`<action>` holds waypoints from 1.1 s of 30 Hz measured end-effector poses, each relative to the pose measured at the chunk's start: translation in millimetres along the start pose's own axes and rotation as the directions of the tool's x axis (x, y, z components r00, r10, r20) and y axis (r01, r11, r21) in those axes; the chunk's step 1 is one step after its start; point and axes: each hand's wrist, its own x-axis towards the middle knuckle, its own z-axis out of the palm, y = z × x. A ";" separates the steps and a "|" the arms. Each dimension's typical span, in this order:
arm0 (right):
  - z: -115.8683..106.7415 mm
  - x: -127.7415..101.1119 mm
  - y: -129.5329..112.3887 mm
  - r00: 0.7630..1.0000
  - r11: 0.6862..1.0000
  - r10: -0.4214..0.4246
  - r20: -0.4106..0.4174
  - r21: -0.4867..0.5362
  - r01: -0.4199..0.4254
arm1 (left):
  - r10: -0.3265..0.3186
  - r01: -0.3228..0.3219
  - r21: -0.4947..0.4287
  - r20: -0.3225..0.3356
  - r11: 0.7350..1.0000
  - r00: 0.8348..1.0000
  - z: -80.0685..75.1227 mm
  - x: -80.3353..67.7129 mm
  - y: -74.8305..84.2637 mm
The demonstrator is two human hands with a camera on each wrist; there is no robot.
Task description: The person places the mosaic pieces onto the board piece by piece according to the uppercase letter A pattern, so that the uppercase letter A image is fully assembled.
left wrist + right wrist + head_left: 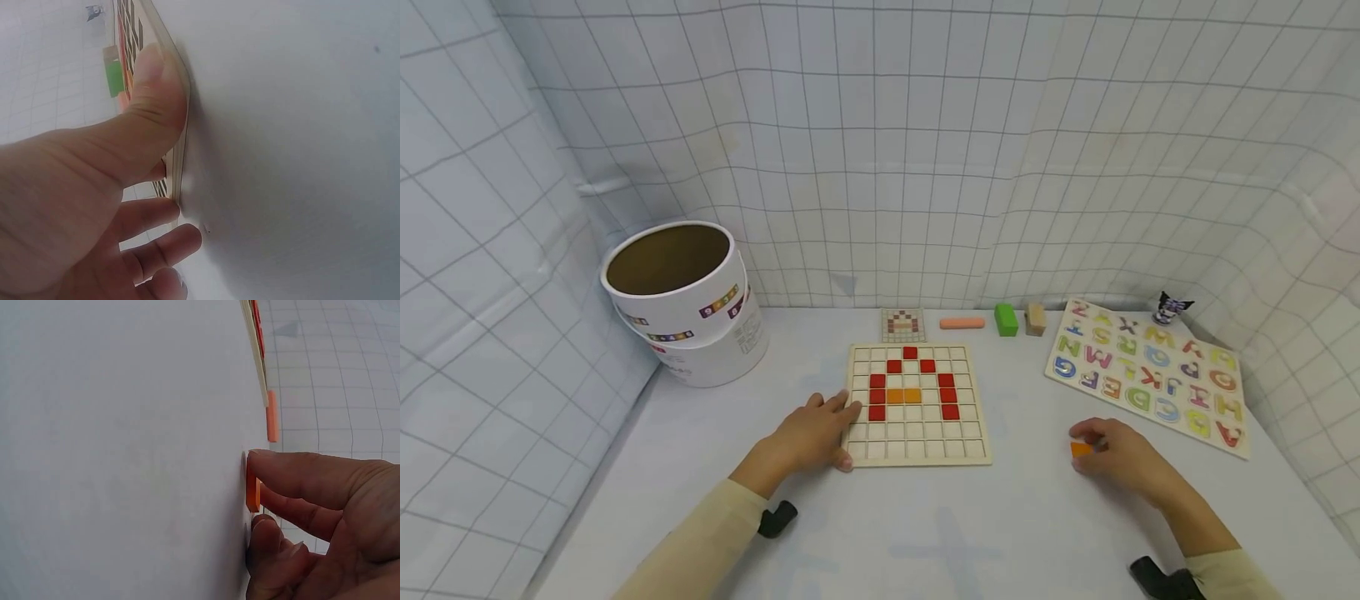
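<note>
A wooden grid board point(891, 454) lies on the table, with red tiles point(950, 396) and two orange tiles point(903, 396) set in its squares. My left hand point(812, 433) rests at the board's left edge; in the left wrist view its thumb point(156, 94) lies on the board's rim and the other fingers are loosely bent beside it. To the right of the board, my right hand point(1120, 457) pinches a loose orange tile point(252, 484) low over the table, between thumb and finger. Whether that tile touches the table I cannot tell.
Behind the board lie a small pattern card point(902, 325), an orange stick point(962, 323), a green block point(1006, 320) and a wooden block point(1035, 319). At right is an alphabet puzzle board point(1150, 379) with a small figurine point(1169, 308). A white bucket point(715, 333) stands left.
</note>
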 end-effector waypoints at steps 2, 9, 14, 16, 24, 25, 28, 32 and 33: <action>-1.0 -0.5 1.8 1.000 1.000 0.001 0.006 -0.007 0.000 | 0.003 -0.003 -0.004 -0.001 1.000 1.000 0.2 -0.1 -0.6; -10.9 2.4 9.1 0.995 0.989 -0.065 0.081 0.134 0.053 | 0.004 -0.004 -0.007 -0.002 1.000 1.000 -1.6 -1.2 -0.5; -25.7 10.4 19.2 0.971 0.933 -0.125 0.203 0.357 0.045 | 0.005 -0.005 -0.013 0.000 1.000 1.000 -1.4 -1.5 -0.9; -28.6 16.4 21.0 0.963 0.913 -0.156 0.220 0.403 0.055 | 0.006 -0.006 -0.013 0.001 1.000 1.000 -1.2 -1.7 -1.3; -21.7 61.1 -4.9 0.965 0.837 -0.214 0.154 0.538 0.101 | 0.005 -0.005 -0.013 -0.006 1.000 1.000 -1.4 -2.7 -0.9; -18.1 67.7 -12.1 0.966 0.826 -0.209 0.150 0.556 0.093 | 0.007 -0.007 -0.016 -0.006 1.000 1.000 -1.4 -2.6 -0.8; -3.4 86.0 -37.5 0.970 0.792 -0.187 0.158 0.608 0.054 | 0.008 -0.008 -0.024 -0.006 1.000 1.000 -1.1 -2.6 -0.2; 20.1 104.0 -73.6 0.958 0.750 -0.206 0.197 0.661 0.025 | 0.008 -0.008 -0.032 -0.009 0.999 1.000 -0.4 -2.3 0.4; 26.1 107.6 -82.2 0.955 0.747 -0.215 0.205 0.665 0.026 | 0.006 -0.006 -0.030 -0.008 1.000 1.000 -0.4 -2.2 0.5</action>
